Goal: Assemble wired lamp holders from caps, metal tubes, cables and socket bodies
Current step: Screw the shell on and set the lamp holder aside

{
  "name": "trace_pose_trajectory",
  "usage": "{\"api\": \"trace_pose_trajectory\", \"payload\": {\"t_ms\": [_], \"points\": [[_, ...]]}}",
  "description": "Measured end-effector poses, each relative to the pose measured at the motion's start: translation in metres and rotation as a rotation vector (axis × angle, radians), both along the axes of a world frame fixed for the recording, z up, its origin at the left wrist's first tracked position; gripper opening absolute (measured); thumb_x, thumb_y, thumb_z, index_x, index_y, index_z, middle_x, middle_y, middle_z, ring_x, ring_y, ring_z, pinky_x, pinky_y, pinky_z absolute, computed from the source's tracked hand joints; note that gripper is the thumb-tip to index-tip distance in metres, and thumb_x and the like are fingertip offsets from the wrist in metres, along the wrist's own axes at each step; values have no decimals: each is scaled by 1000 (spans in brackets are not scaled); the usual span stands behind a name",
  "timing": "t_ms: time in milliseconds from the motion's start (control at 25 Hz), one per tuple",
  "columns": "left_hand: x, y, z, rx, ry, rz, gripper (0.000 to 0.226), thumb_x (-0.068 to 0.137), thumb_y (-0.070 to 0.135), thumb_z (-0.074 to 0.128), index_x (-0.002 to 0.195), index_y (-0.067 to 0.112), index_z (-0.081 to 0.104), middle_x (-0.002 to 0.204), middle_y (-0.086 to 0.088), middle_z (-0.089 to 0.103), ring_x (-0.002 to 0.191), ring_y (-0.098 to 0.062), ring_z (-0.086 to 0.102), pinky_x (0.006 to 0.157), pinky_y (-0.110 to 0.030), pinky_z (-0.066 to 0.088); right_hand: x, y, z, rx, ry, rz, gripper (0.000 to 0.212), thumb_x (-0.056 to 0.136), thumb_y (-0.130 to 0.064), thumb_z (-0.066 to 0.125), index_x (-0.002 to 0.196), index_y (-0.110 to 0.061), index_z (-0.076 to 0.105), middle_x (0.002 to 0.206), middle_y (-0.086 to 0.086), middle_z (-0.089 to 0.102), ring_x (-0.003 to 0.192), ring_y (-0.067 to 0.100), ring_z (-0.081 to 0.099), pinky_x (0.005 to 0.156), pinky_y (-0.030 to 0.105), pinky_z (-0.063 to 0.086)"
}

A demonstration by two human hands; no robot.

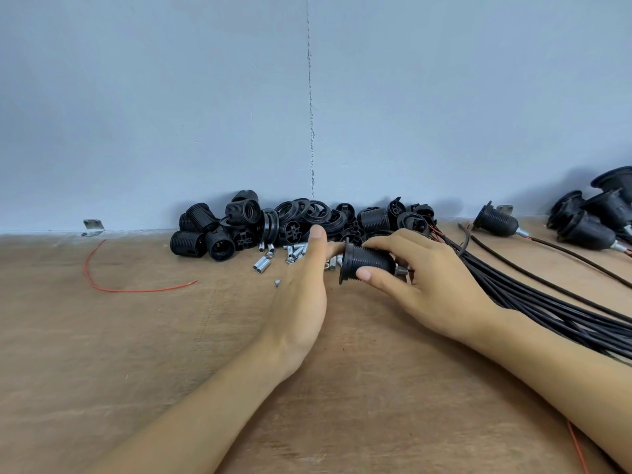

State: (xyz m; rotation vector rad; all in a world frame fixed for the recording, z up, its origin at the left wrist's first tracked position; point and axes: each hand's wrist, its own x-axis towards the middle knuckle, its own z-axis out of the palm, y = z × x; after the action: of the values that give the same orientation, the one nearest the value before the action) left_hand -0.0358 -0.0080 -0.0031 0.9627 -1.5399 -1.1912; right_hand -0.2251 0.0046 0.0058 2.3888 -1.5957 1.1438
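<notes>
Fingers (388, 245) and thumb of the right hand (427, 285) curl round a black threaded lamp holder (369, 263), which is held on its side over the table with its flange toward the left. The left hand (302, 285) stands on edge, fingers straight and pressed together, palm facing the flange; whether it touches cannot be told. Behind the holder lie scattered metal tubes (294, 252), then a pile of black socket bodies and rings (239, 224) against the wall. To the right, a bundle of black cables (547, 304) fans across the surface beside the right wrist, with finished wired lamp holders (588, 224) beyond. Surface: brown plywood table (102, 354), bearing a loose red wire (113, 289). Backdrop: pale blue-grey wall (154, 97) with a vertical seam (311, 114) and a metal bracket (93, 227) at its foot.
</notes>
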Motion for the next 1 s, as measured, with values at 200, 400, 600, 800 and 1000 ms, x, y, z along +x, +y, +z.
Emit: {"api": "trace_pose_trajectory", "payload": {"t_ms": [200, 400, 600, 800, 1000], "points": [[0, 12, 0, -133, -8, 136, 69, 89, 80, 28, 102, 36, 79, 114, 43, 63, 116, 26, 48, 98, 1, 31, -5, -3, -1, -44, -78, -84, 48, 89, -64, 52, 120, -30, 67, 100, -20, 61, 88, 2, 57, 76, 29, 48], [1, 7, 0, -95, -91, 125, 70, 93, 79, 23, 90, 34, 77, 93, 46, 65, 96, 32, 51, 86, 3, 32, -3, -4, 0, -48, -131, -34, 44, 92, -59, 56, 119, -27, 69, 101, -21, 62, 92, -3, 58, 80, 17, 45], [-1, -2, 0, 6, 45, 14, 78, 84, 84, 25, 123, 36, 72, 133, 24, 65, 130, 11, 49, 121, -35, 29, -2, -3, -3, -16, -30, 14, 49, 92, -63, 53, 121, -26, 67, 99, -20, 61, 88, -5, 54, 78, 17, 43], [2, 4, -2, -86, 13, 72, 71, 82, 87, 26, 106, 45, 78, 133, 30, 61, 130, 15, 45, 119, -32, 29, -6, -3, 0, -40, -57, -103, 50, 88, -67, 49, 121, -33, 65, 96, -23, 56, 82, -1, 53, 73, 29, 46], [6, 4, 1, -62, -71, 108, 79, 82, 89, 21, 92, 39, 82, 112, 43, 64, 111, 32, 44, 92, -10, 30, -4, 0, 2, -74, -72, -94, 45, 89, -63, 53, 121, -33, 65, 107, -19, 62, 86, 8, 61, 74, 33, 52]]}}
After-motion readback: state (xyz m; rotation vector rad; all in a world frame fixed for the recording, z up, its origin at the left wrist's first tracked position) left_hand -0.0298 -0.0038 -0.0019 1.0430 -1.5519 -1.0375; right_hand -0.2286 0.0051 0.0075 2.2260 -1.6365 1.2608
